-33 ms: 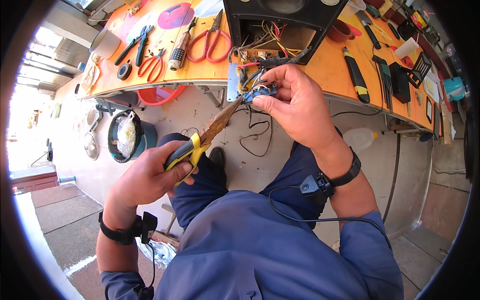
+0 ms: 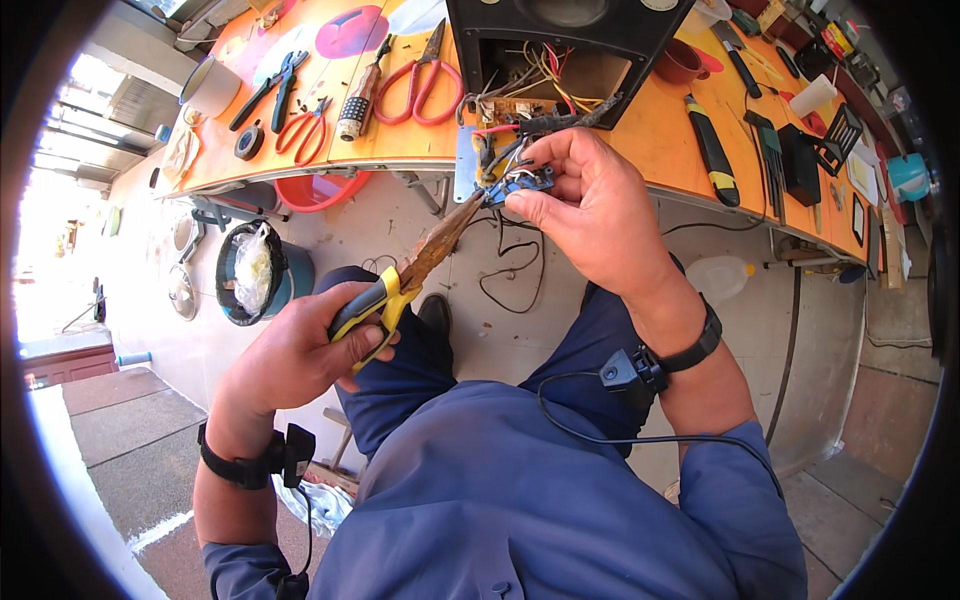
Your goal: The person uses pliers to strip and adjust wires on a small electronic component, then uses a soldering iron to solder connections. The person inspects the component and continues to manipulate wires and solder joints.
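Observation:
My left hand (image 2: 300, 350) is wrapped round the yellow-and-black handles of long-nose pliers (image 2: 440, 245) with rusty jaws. The tips of the jaws reach a small blue part (image 2: 520, 184) with wires on it, at the bench's front edge. Thumb and fingers of my right hand (image 2: 605, 215) pinch that blue part from the right. Whether the jaws grip a wire is too small to tell. Behind it, a brown circuit board (image 2: 512, 108) and a pale metal plate (image 2: 466, 168) sit before an opened black speaker box (image 2: 640, 45), with coloured wires (image 2: 552, 70) coming out.
Red-handled scissors (image 2: 425, 80), a screwdriver (image 2: 362, 95), cutters (image 2: 272, 88), small red pliers (image 2: 304, 135) and black tape (image 2: 249, 141) lie left on the orange bench (image 2: 400, 145). A utility knife (image 2: 712, 150) lies right. Below stand a lined bin (image 2: 290, 280) and a red basin (image 2: 318, 192); a cable (image 2: 515, 270) trails down.

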A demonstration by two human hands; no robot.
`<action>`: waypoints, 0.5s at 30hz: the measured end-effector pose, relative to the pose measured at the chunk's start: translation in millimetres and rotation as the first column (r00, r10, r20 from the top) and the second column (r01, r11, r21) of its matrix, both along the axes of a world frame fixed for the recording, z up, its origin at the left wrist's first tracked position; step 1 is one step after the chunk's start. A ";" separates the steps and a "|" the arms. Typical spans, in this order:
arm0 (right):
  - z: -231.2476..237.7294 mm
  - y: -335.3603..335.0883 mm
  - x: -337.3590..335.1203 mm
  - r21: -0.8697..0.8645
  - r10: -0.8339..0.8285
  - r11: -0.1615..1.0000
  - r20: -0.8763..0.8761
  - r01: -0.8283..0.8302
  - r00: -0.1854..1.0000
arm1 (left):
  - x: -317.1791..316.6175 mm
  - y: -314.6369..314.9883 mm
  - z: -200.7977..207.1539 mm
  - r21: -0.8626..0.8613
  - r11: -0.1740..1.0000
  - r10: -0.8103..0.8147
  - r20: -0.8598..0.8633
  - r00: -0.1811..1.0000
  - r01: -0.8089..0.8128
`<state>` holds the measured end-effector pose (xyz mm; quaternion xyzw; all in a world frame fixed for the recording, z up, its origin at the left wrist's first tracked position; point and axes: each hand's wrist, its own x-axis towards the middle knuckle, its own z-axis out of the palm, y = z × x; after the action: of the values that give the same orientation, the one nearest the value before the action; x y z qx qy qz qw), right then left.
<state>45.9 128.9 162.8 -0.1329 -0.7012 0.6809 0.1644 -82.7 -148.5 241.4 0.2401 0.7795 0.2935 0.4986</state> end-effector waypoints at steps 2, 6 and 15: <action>0.0 -1.4 -1.4 0.001 -0.036 0.999 0.000 0.036 0.999 | -0.4 -1.3 -5.4 0.018 1.000 0.004 0.053 0.999 -0.005; -0.8 -3.3 -2.2 -0.040 -0.062 0.997 -0.026 0.060 0.998 | 2.4 -10.0 -14.0 0.055 0.996 0.069 0.074 0.995 -0.073; -1.4 -5.6 -4.9 -0.056 -0.078 0.995 -0.017 0.077 0.997 | 10.6 -11.9 -33.3 0.224 0.965 0.075 -0.730 0.679 0.135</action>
<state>41.0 123.2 161.4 -0.1581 -0.6749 0.6944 0.1935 -72.2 -160.4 208.1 0.4134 0.8641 0.2637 0.1136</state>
